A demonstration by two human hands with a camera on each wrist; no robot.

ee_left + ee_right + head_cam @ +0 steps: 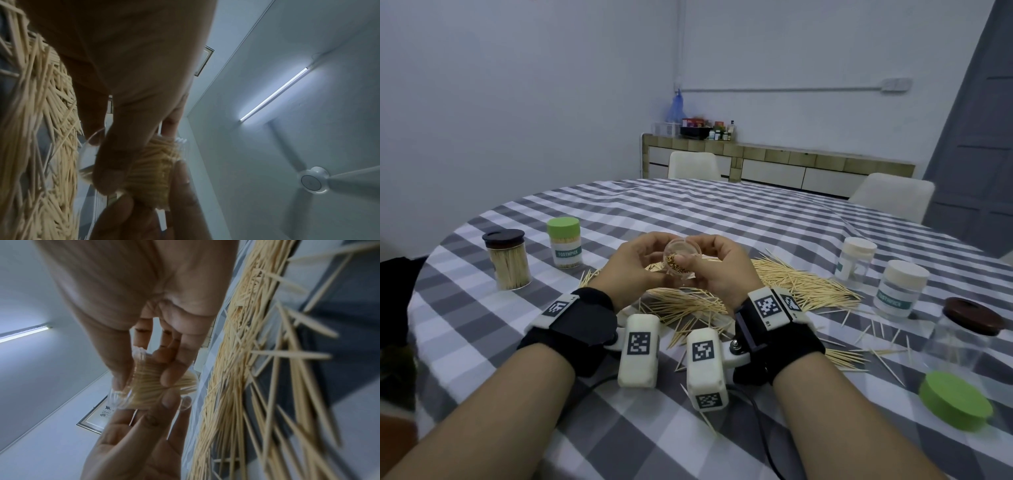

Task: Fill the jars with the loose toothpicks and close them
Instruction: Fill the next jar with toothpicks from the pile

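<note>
Both hands are holding 1 clear open jar (682, 257) tilted toward the camera above the big heap of loose toothpicks (784, 281) on the checked table (688, 212). The left hand (635, 265) is curling its fingers (112, 162) round the jar's side, and the right hand (722, 270) is gripping it from the other side, its thumb lying across the mouth over the bundle of toothpicks (156, 170) already inside. Left of the heap, 2 closed, filled jars are standing upright: 1 with a dark lid (507, 258) and, just beyond it, 1 with a green lid (565, 247). Right of the heap, 2 jars with cream lids are standing near each other, the farther one (856, 262) almost empty, the nearer one (900, 289) labelled. Further right of the heap, toward the table edge, a clear jar with a brown lid (969, 334) is standing, and a loose green lid (955, 400) is lying flat in front of it. Stray toothpicks are lying scattered around the heap.
</note>
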